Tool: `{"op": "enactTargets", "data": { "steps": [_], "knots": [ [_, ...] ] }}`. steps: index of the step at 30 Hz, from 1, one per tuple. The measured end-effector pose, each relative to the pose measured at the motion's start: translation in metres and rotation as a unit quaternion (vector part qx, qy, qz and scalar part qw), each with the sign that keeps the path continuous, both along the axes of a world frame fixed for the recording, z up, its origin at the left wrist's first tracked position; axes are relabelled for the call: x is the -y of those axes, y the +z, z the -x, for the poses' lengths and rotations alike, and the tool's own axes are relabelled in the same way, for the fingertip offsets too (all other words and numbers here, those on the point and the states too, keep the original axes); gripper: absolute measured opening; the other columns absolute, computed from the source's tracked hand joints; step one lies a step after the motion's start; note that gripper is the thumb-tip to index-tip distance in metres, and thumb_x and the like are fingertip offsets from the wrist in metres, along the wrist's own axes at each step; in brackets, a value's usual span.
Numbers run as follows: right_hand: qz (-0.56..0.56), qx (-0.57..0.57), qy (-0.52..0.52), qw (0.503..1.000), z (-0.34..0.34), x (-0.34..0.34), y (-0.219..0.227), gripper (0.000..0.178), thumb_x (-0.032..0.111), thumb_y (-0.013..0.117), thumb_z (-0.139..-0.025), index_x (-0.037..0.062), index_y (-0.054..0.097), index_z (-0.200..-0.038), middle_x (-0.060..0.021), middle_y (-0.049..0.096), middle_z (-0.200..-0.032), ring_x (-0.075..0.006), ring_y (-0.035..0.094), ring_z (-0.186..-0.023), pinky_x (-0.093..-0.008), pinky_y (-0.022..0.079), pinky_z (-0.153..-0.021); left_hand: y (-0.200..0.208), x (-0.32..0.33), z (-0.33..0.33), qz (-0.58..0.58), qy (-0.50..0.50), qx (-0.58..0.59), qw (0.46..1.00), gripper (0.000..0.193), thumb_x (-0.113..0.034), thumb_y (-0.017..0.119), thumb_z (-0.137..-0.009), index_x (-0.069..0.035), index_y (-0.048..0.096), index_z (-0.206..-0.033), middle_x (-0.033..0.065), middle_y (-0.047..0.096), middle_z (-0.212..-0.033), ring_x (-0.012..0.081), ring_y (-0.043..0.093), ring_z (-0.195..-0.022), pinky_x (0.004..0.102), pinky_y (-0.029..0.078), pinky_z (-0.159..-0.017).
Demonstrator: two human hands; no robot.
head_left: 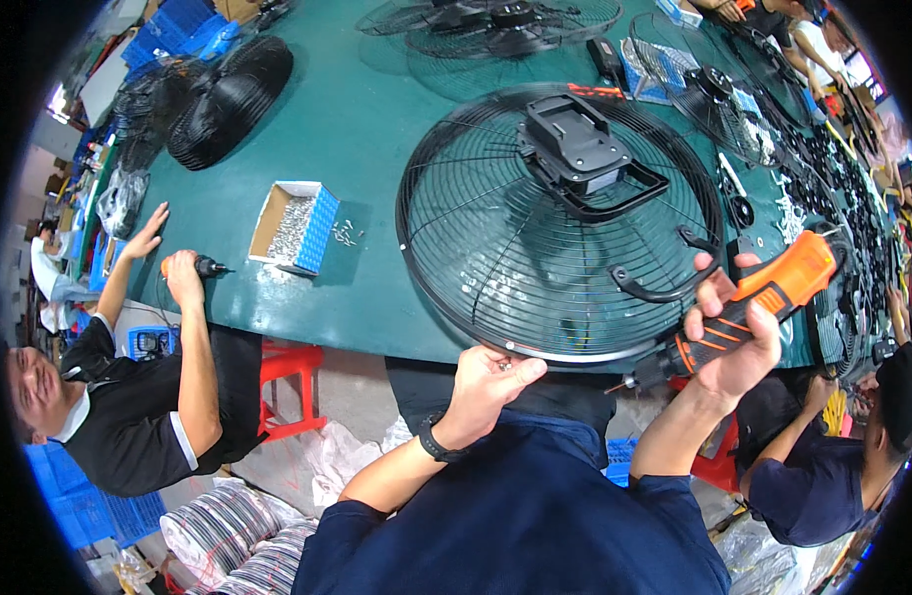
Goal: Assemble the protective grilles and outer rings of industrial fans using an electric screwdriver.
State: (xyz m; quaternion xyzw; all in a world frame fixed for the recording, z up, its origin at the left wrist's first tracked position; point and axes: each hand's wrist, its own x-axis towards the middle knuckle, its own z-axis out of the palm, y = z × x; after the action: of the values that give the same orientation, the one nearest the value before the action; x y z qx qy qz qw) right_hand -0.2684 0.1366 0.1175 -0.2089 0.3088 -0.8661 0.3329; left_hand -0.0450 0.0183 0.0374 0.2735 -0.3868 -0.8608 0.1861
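In front of me a round black wire fan guard (476,233) lies on the green table. On it sits a black bracket-like housing (580,149), and a curved black handle (646,290) stands near its right edge. My left hand (486,392) is at the guard's near rim, thumb and fingers pinched round a small shiny piece that looks like a screw (504,366). My right hand (738,347) grips an orange and black electric screwdriver (788,276), held over the guard's near right edge. Its bit points left and down, apart from the guard.
A blue cardboard box (322,226) of screws stands left of the guard, with loose screws (345,235) beside it. More fan guards (233,99) lie at the far left and far side. A person at the left holds another screwdriver (206,266). Other people work at the right.
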Motion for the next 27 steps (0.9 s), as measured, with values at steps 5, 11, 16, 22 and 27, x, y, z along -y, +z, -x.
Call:
{"op": "enactTargets", "data": {
  "steps": [5, 11, 16, 22, 27],
  "knots": [
    [0.04, -0.008, 0.013, 0.999, 0.015, 0.0, 0.019, 0.049, 0.02, 0.051, -0.086, -0.001, 0.038, -0.128, -0.0386, 0.038, -0.125, -0.0181, 0.047, -0.077, -0.0313, 0.052, -0.056, 0.027, 0.009, 0.015, 0.113, 0.106, -0.075, 0.985, 0.016, -0.008, 0.073, -0.078, 0.0, 0.066, -0.089, -0.0052, 0.057, -0.07, -0.001, 0.038, -0.055, 0.0178, 0.026, -0.047],
    [0.064, -0.013, 0.014, 0.998, 0.02, 0.001, 0.036, 0.048, 0.022, 0.051, -0.087, -0.0002, 0.04, -0.127, -0.0385, 0.034, -0.129, -0.0169, 0.047, -0.076, -0.0285, 0.048, -0.057, 0.065, 0.022, 0.028, 0.163, 0.11, -0.071, 0.978, 0.008, -0.006, 0.065, -0.078, -0.001, 0.062, -0.083, -0.0038, 0.053, -0.065, 0.0018, 0.036, -0.051, 0.0199, 0.025, -0.046],
    [0.068, 0.012, 0.016, 0.997, 0.013, 0.003, 0.031, 0.049, 0.021, 0.054, -0.084, 0.0005, 0.04, -0.127, -0.039, 0.037, -0.126, -0.0178, 0.049, -0.072, -0.0319, 0.052, -0.054, 0.073, 0.03, 0.025, 0.084, 0.111, -0.079, 0.987, 0.009, -0.007, 0.068, -0.076, -0.001, 0.065, -0.081, -0.0041, 0.056, -0.067, 0.0023, 0.04, -0.052, 0.0203, 0.026, -0.047],
    [0.044, 0.042, 0.038, 0.997, -0.009, 0.007, 0.027, 0.048, 0.021, 0.054, -0.082, 0.0019, 0.041, -0.125, -0.0405, 0.039, -0.125, -0.0171, 0.05, -0.068, -0.0304, 0.052, -0.052, 0.06, 0.054, 0.002, 0.044, 0.107, -0.073, 0.991, 0.01, -0.005, 0.064, -0.076, -0.003, 0.062, -0.086, -0.005, 0.052, -0.065, 0.0019, 0.034, -0.048, 0.0187, 0.023, -0.045],
    [-0.014, 0.117, 0.108, 0.987, -0.039, 0.025, 0.003, 0.045, 0.018, 0.052, -0.079, 0.0054, 0.043, -0.121, -0.0398, 0.042, -0.122, -0.0176, 0.051, -0.067, -0.0345, 0.052, -0.052, 0.002, 0.094, -0.02, -0.025, 0.124, -0.01, 0.992, 0.006, -0.004, 0.057, -0.077, -0.002, 0.056, -0.081, -0.0042, 0.041, -0.06, 0.0045, 0.033, -0.045, 0.0196, 0.022, -0.039]
  ]
}}
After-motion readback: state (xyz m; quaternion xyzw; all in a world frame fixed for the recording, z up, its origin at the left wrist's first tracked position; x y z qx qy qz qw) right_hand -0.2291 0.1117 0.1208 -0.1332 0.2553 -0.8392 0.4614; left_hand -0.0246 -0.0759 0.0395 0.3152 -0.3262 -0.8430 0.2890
